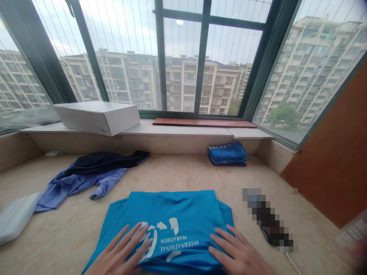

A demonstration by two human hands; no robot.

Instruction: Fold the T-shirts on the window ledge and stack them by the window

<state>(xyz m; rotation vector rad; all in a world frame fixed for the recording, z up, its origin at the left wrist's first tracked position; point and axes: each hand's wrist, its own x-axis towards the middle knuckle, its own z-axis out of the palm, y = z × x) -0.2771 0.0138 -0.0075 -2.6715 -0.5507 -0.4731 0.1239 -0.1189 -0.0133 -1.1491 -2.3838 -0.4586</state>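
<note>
My hands are wide, fingers spread and holding nothing; both rest on the shirt (177, 200), which lies part-folded on the ledge (172, 172) right in front of me; my left hand (120, 254) covers part of the white print (173, 225), while my right hand (236, 252) lies at the other side, fingertips just beside the lettering (179, 246); beyond on my left, a navy cloth (97, 162) lies crumpled over a lilac one (69, 187), near a white pack (18, 217); on my far right sits a folded blue bundle (229, 153); a white box (100, 116) and a red board (200, 122) rest on the sill (172, 130).
</note>
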